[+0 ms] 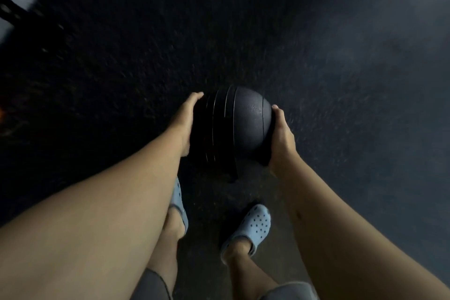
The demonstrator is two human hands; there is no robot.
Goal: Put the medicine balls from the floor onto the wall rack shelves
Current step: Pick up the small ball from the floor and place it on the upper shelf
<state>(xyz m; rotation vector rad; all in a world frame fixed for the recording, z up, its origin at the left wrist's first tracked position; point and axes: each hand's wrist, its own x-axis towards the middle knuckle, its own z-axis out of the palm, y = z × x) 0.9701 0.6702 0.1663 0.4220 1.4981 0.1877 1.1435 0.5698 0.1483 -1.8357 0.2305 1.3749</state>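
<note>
Black textured rubber medicine ball (235, 126) squeezed between left hand (183, 123) and right hand (282, 143), palms only. Sideways clamp; slip risks pale-blue clogs (250, 229) below.

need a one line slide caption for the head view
Both bare hands, left hand and right hand, clasp a black ribbed rubber medicine ball above the dark speckled floor.

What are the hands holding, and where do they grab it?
A dark medicine ball. The left hand presses on its left side and the right hand cups its right side.
</note>
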